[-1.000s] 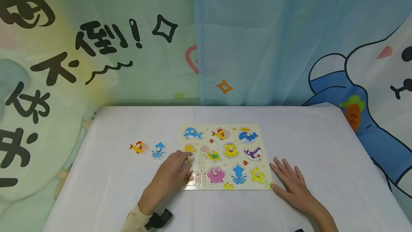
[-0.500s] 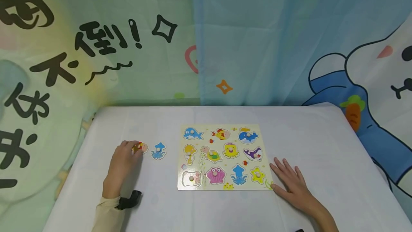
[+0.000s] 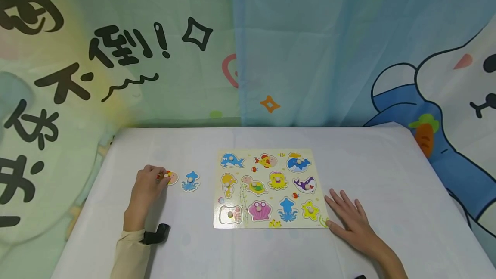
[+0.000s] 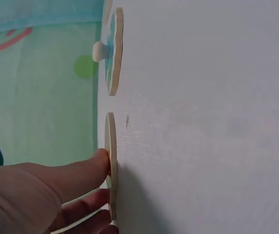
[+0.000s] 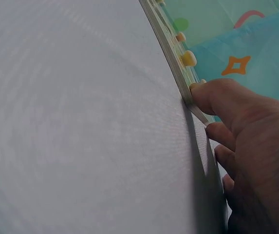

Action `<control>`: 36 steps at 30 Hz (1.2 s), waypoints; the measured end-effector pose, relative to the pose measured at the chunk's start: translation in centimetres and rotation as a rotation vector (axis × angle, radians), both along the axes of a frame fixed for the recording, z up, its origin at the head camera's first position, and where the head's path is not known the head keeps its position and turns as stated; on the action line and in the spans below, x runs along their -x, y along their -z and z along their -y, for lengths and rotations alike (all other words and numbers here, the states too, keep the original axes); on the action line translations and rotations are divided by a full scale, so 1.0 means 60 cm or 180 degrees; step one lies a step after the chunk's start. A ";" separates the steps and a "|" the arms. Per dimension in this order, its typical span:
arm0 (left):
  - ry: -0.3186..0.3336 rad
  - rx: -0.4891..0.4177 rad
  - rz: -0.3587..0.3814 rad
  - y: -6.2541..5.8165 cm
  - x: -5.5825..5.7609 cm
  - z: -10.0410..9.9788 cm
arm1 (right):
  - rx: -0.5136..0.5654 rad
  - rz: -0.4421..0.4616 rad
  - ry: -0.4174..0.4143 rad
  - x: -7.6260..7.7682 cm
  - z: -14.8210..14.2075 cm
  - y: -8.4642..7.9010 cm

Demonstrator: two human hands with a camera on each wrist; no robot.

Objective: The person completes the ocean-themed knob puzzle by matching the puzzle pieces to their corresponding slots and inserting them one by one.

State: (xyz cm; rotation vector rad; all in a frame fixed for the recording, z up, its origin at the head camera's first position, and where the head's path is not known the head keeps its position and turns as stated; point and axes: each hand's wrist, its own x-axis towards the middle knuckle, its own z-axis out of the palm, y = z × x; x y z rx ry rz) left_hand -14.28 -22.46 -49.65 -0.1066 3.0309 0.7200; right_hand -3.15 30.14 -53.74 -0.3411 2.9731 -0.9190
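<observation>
On the left of the table my left hand [image 3: 144, 190] pinches a red and yellow fish puzzle piece [image 3: 173, 178], fingertips over its tail side. The left wrist view shows the piece's wooden edge [image 4: 111, 141] between thumb and fingers; the hand hides its knob. Just right of it lies a blue squid puzzle piece [image 3: 190, 181] with a pale knob [image 4: 99, 51]. A cream wooden puzzle board [image 3: 248, 225] with sea animals lies at mid-table. My right hand [image 3: 350, 223] lies with fingers spread at the board's right edge, its thumb [image 5: 207, 97] touching the front corner.
A white cloth [image 3: 263, 253] covers the table. Behind its far edge hangs a printed curtain [image 3: 294, 55]. A black wrist strap [image 3: 156, 234] is on the left arm.
The left hand has left the board and moved left to the fish piece, now pinching it. The right hand, squid piece and board have stayed put.
</observation>
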 end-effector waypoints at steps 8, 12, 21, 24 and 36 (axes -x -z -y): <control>0.0179 -0.0165 -0.0003 0.001 0.000 0.008 | -0.0002 0.0078 0.0010 0.003 0.000 -0.003; 0.0291 -0.0203 -0.0181 -0.004 0.006 0.008 | 0.0000 0.0110 0.0018 0.005 0.002 -0.006; 0.0483 -0.0383 -0.0529 -0.021 0.033 -0.035 | -0.0005 0.0015 0.0006 0.002 0.002 -0.005; 0.0571 -0.0400 -0.0542 -0.026 0.045 -0.066 | -0.0025 0.0002 0.0010 0.001 0.002 -0.005; 0.1022 -0.0623 -0.0495 -0.015 0.067 -0.213 | 0.0018 0.0095 0.0040 -0.002 0.003 -0.009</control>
